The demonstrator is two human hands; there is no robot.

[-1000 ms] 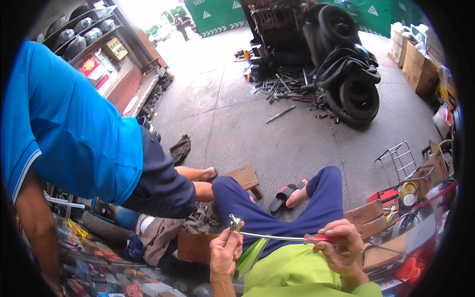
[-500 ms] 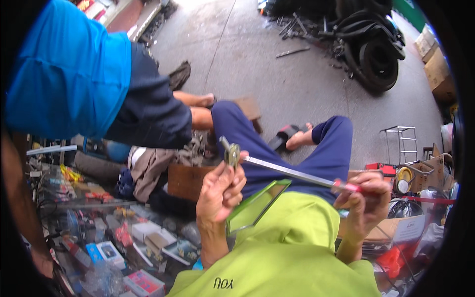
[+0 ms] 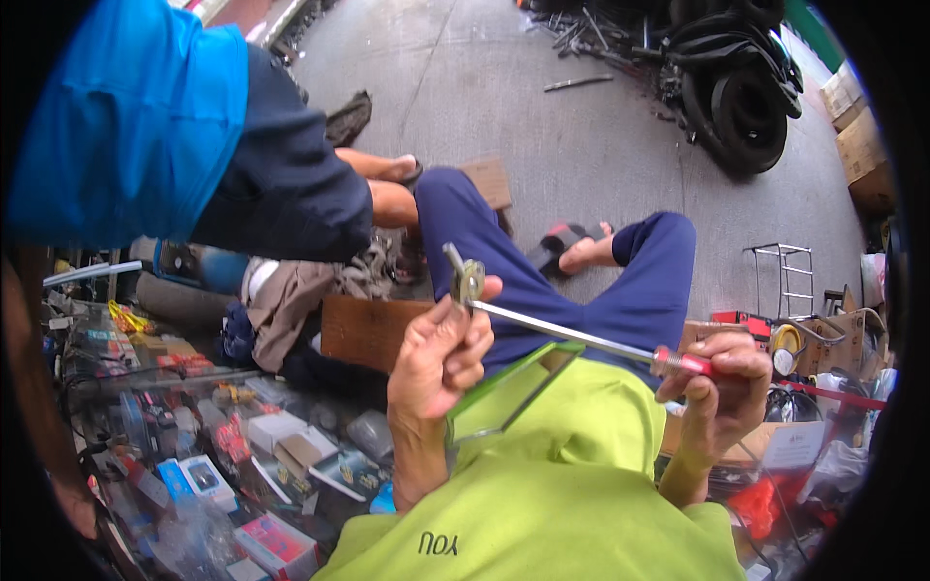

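Observation:
My left hand pinches a small brassy metal bracket with a short rod sticking out of its top, held above my lap. A screwdriver with a long silver shaft and a red handle is in my right hand, fingers closed round the handle's end. Its shaft slants up to the left, and the tip meets the bracket beside my left fingers; exactly where it sits I cannot tell. Beside my left wrist, a flat glassy rectangular panel with a bright green edge leans against my shirt.
A person in a blue shirt stands close on my left. A glass-topped case there carries several small boxes. A wooden box is near my left knee. Black tyres lie ahead on the concrete floor; cartons stand at right.
The bracket has turned slightly and shows more of its face, while the screwdriver stays against it. The whole view has shifted a little; both hands keep their grips.

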